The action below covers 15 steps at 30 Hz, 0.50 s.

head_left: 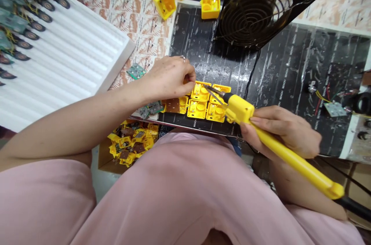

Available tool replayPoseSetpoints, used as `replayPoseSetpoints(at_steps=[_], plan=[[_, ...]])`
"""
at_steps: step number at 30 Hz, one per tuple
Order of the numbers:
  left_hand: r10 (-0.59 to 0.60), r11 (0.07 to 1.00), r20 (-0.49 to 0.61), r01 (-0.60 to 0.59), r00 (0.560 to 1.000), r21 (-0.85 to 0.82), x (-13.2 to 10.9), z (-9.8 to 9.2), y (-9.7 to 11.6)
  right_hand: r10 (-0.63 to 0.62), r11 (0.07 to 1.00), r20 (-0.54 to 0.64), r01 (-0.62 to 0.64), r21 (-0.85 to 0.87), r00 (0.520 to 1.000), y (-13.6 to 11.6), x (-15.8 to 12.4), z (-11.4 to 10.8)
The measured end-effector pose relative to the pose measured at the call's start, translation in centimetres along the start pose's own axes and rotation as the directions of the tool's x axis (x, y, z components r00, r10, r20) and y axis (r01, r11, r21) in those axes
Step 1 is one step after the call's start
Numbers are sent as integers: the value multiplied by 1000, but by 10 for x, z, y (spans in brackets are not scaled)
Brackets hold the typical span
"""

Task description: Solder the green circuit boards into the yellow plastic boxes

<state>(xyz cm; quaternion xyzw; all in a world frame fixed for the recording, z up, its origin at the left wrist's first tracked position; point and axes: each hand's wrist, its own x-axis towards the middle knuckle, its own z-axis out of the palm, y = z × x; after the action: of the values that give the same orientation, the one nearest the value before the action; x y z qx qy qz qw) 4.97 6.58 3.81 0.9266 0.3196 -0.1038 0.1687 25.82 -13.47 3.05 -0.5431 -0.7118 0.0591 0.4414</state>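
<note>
My right hand (pixel 285 131) is wrapped round a yellow soldering iron (pixel 272 140), its metal tip reaching left over a block of small yellow plastic housings (pixel 198 109). The tip hovers at or just above an upper housing (pixel 200 91); I cannot tell if it touches. My left hand (pixel 174 77), with a ring on one finger, is closed in a pinch at the left end of the upper row. Whatever lies between those fingertips is hidden. Below that hand, a brown circuit board (pixel 173 105) sits in a lower-row housing.
A black fan (pixel 252 21) stands behind the housings. Loose yellow cases (pixel 210 4) lie at the back. White foam (pixel 95 44) at left carries boards and small round speakers (pixel 37 25). Below the table edge, a cardboard box (pixel 106 158) holds yellow parts. A wired board (pixel 335 108) lies right.
</note>
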Motion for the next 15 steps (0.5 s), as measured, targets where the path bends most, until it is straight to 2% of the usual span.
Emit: replayPoseSetpoints(at_steps=[3, 6, 9, 12, 15], plan=[[-28, 999, 20, 28, 999, 26, 2, -2, 5, -119, 993, -51, 120, 17, 992, 0, 3, 9], [-43, 998, 60, 40, 997, 52, 3, -6, 11, -107, 994, -48, 106, -22, 993, -1, 5, 15], [-48, 996, 102, 40, 994, 80, 5, -10, 13, -110, 993, 4, 110, -52, 994, -2, 6, 15], [3, 997, 78, -9, 997, 81, 7, -8, 9, -116, 992, 42, 118, -52, 992, -3, 10, 9], [78, 995, 25, -79, 997, 52, 7, -4, 1, -115, 992, 5, 115, -46, 993, -4, 15, 1]])
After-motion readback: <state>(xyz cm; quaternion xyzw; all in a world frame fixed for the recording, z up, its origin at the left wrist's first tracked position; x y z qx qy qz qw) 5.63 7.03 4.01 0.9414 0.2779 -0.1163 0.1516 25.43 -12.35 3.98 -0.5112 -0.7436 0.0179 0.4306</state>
